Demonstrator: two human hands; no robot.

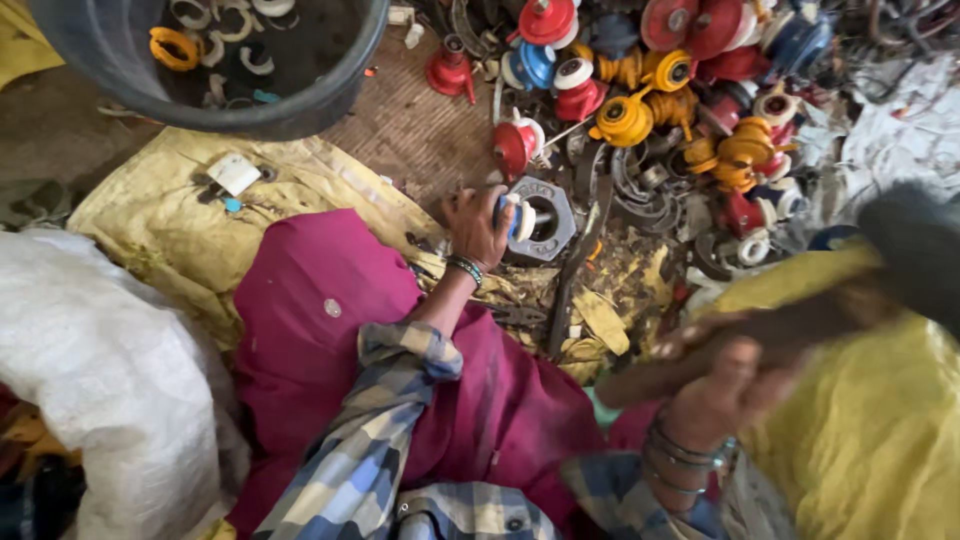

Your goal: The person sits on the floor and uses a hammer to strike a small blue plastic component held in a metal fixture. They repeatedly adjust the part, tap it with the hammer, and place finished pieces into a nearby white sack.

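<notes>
My left hand [474, 224] grips a small blue and white roller part [519, 218] and holds it on a grey hexagonal metal block [556, 222] with a round hole. My right hand [722, 385] is raised near my body and closed around a wooden hammer handle [760, 335]; the dark hammer head [915, 245] is blurred at the right edge. A heap of red, orange, blue and white roller parts [660, 80] lies just beyond the block.
A dark round tub [215, 105] holding loose rings stands at top left. A yellow sack [160, 210] lies under it, a white sack [100, 370] at left. Scrap metal bits surround the block. Magenta cloth [310, 300] covers my lap.
</notes>
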